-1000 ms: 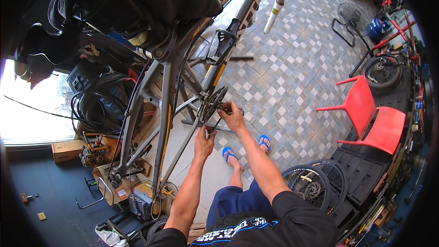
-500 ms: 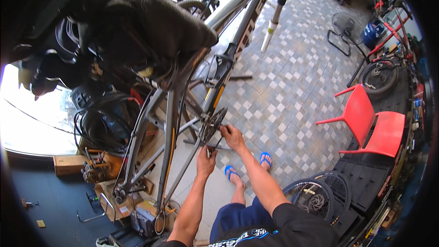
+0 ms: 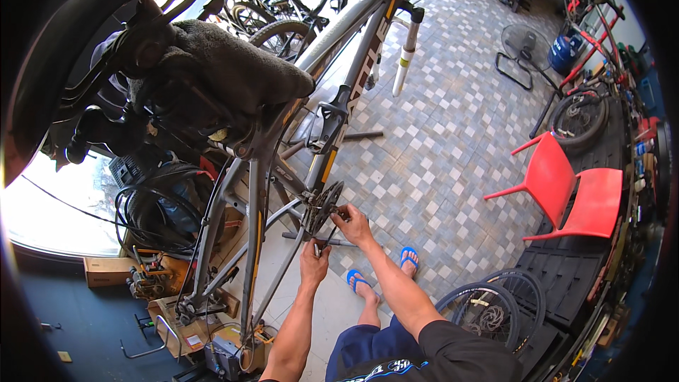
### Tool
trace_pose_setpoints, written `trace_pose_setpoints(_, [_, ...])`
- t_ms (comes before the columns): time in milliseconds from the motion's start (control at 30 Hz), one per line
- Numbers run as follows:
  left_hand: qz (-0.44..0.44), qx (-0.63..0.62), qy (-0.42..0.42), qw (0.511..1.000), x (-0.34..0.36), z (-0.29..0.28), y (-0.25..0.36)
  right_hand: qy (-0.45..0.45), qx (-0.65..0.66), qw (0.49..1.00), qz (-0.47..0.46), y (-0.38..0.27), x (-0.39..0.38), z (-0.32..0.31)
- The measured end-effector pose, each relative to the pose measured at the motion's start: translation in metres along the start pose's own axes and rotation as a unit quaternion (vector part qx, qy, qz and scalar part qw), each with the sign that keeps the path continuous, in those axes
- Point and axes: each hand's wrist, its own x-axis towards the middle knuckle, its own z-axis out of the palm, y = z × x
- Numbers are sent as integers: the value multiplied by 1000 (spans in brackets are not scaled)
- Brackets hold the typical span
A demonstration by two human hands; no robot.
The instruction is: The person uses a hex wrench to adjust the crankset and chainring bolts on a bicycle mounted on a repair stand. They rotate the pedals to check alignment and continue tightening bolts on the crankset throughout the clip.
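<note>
A grey and yellow bicycle frame (image 3: 254, 191) hangs under a dark padded clamp area, with a chainring (image 3: 322, 206) at its bottom bracket. My right hand (image 3: 351, 223) is closed at the right side of the chainring, its fingertips at the hub; what they grip is too small to make out. My left hand (image 3: 313, 262) is closed just below the chainring, around a small metallic piece that I cannot identify. A thin dark bar runs between my two hands. My feet in blue flip-flops are below.
A red chair (image 3: 587, 201), two loose wheels (image 3: 488, 318) and a floor fan (image 3: 523, 46) are on the right. Coiled tyres (image 3: 159, 201), cardboard boxes (image 3: 105, 272) and tools are at the left. Several bicycles (image 3: 279, 32) stand at the back, behind the tiled floor (image 3: 424, 134).
The view has tilted, so the frame, chainring and both hands appear lower, and more bicycles show at the back. Both hands keep their closed positions at the chainring.
</note>
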Motion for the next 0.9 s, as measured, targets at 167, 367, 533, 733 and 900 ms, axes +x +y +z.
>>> trace_pose_setpoints(167, [3,4,-4,1000,1,-1,0,-7,-30,1000,-2,-6,1,-6])
trace_pose_setpoints(367, [-4,10,-6,1000,-1,0,-5,-44,-38,998,39,-16,2,-9])
trace_pose_setpoints(533, [-9,11,-12,1000,-1,0,-3,-30,-21,999,-1,-16,-1,-10])
trace_pose_setpoints(733, [-8,16,-7,1000,-1,0,0,6,-7,1000,-23,-11,0,-6])
trace_pose_setpoints(900, [-10,30,-1,1000,-4,-5,-6,-53,-2,997,48,-2,3,2])
